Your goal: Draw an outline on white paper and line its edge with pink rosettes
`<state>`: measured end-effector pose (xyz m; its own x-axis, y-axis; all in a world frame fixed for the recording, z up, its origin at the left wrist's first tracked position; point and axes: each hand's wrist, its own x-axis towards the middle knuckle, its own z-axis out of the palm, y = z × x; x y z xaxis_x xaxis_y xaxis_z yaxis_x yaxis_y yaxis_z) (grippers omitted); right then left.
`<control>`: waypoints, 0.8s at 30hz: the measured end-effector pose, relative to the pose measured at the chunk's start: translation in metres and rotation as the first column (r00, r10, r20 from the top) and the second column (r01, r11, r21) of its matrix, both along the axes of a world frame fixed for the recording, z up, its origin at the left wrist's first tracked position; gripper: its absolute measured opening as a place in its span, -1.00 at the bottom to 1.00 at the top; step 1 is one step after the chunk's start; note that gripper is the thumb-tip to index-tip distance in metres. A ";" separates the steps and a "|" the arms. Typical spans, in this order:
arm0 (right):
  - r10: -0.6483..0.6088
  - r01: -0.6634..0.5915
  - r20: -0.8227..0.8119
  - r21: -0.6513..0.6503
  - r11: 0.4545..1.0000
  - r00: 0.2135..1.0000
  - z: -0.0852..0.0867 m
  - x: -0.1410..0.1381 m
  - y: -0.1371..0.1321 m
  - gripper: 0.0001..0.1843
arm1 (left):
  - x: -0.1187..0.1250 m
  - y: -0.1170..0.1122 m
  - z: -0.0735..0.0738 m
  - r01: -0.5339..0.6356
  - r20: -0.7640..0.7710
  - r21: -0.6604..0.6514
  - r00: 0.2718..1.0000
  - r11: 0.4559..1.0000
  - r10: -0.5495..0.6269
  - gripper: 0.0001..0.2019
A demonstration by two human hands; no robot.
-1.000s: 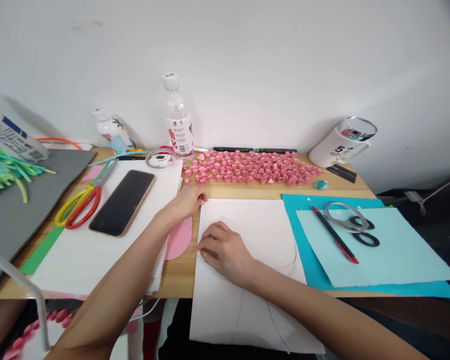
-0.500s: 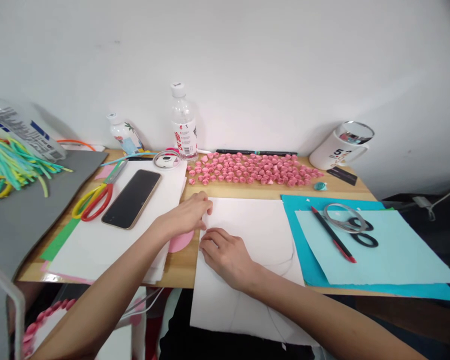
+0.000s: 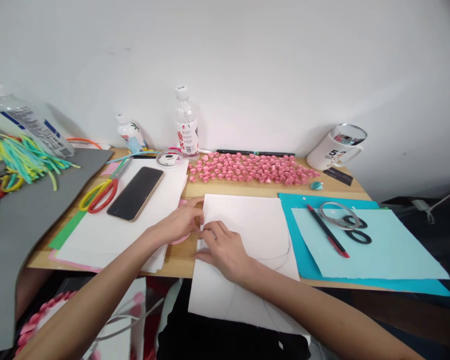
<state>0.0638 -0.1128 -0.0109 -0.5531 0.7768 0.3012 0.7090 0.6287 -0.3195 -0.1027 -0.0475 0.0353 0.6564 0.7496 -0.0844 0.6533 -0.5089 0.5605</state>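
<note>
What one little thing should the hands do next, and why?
Maybe press gently along the left edge of the white paper with curved lines, because the left hand and right hand are close together at that edge, with the right hand over the sheet.

Left hand (image 3: 180, 220) and right hand (image 3: 225, 247) bent close together at the left edge of a white sheet (image 3: 255, 215).
Faint curves marked the sheet, which overhung the near edge of the table (image 3: 225, 189); on the left, a phone (image 3: 135, 194) lay on stacked paper (image 3: 97, 245), beside red-and-yellow scissors (image 3: 111, 182); on the right, a pen (image 3: 328, 231) and black scissors (image 3: 348, 231) lay on a pale blue sheet (image 3: 390, 250); on the far side, pink curls (image 3: 247, 168) spread between an upright bottle (image 3: 187, 132) and a mug (image 3: 328, 152).
</note>
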 end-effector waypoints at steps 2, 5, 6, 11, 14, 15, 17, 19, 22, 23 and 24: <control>0.011 -0.011 -0.010 -0.040 0.999 1.000 0.000 0.002 0.002 -0.59 | -0.002 -0.005 0.003 0.047 -0.010 0.040 0.999 0.998 -0.047 -0.88; 0.057 -0.072 -0.130 -0.120 0.990 0.990 -0.005 0.010 0.007 -0.58 | -0.004 -0.016 0.011 0.163 -0.085 0.091 0.984 0.982 -0.155 -0.84; 0.071 -0.100 -0.196 -0.145 0.984 0.978 -0.008 0.013 0.010 -0.57 | -0.005 -0.019 0.014 0.202 -0.119 0.100 0.975 0.974 -0.190 -0.81; 0.060 -0.202 -0.471 -0.258 0.945 0.880 -0.014 0.026 0.020 -0.59 | -0.004 -0.034 0.016 0.352 -0.188 0.192 0.929 0.916 -0.318 -0.78; 0.015 -0.262 -0.572 -0.352 0.898 0.820 -0.012 0.029 0.023 -0.66 | -0.005 -0.036 0.013 0.403 -0.210 0.236 0.910 0.884 -0.358 -0.81; 0.002 -0.281 -0.594 -0.377 0.883 0.804 -0.010 0.030 0.024 -0.68 | -0.005 -0.035 0.012 0.407 -0.211 0.231 0.908 0.884 -0.363 -0.81; -0.007 -0.300 -0.611 -0.399 0.867 0.791 -0.008 0.031 0.024 -0.69 | -0.007 -0.034 0.011 0.392 -0.188 0.199 0.915 0.898 -0.358 -0.79; 0.006 -0.286 -0.588 -0.384 0.878 0.809 -0.007 0.031 0.023 -0.69 | -0.010 -0.031 0.011 0.359 -0.135 0.155 0.931 0.920 -0.340 -0.79; 0.026 -0.213 -0.499 -0.322 0.922 0.866 -0.006 0.027 0.021 -0.74 | -0.014 -0.027 0.007 0.301 -0.006 0.106 0.953 0.948 -0.302 -0.77; 0.026 -0.181 -0.459 -0.298 0.937 0.888 -0.006 0.025 0.020 -0.74 | -0.015 -0.027 0.005 0.270 0.047 0.092 0.960 0.958 -0.275 -0.77; 0.019 -0.147 -0.418 -0.276 0.950 0.908 -0.006 0.022 0.020 -0.74 | -0.016 -0.026 0.002 0.232 0.100 0.077 0.966 0.970 -0.239 -0.78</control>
